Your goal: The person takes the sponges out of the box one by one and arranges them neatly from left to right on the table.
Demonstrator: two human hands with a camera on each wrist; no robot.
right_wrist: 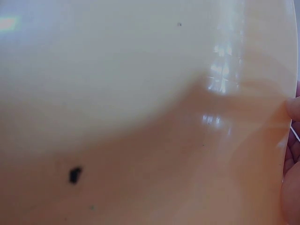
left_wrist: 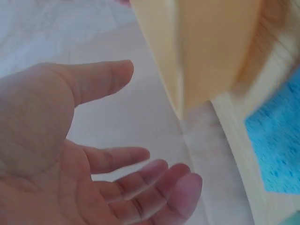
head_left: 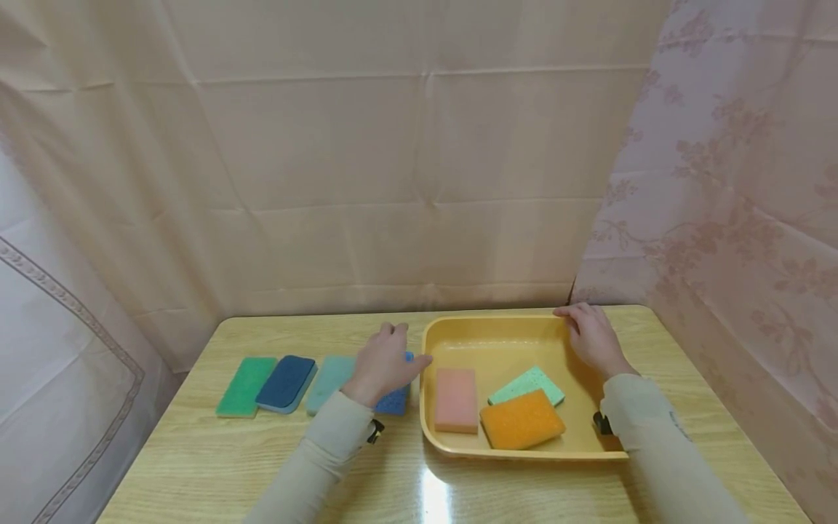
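Observation:
A yellow plastic tray (head_left: pixel 504 349) stands on the table, with a pink sponge (head_left: pixel 456 400), an orange sponge (head_left: pixel 522 422) and a mint-green sponge (head_left: pixel 533 383) inside. The orange one overlaps the mint one. At the tray's far right corner, my right hand (head_left: pixel 594 340) grips the rim; the right wrist view shows the thumb at the edge and curled fingers outside it. My left hand (left_wrist: pixel 84 154) holds nothing, its thumb spread from the fingers beside the tray's left wall (left_wrist: pixel 211 47). It hovers over a blue sponge (head_left: pixel 394 402), partly hiding it.
Left of the blue sponge lie a pale teal sponge (head_left: pixel 329 382), a dark blue sponge (head_left: pixel 286 383) and a green sponge (head_left: pixel 246 387) in a row. The wooden table (head_left: pixel 196 466) meets a beige curtain (head_left: pixel 314 240) at its back edge, with a floral cloth (head_left: pixel 733 240) hanging on the right.

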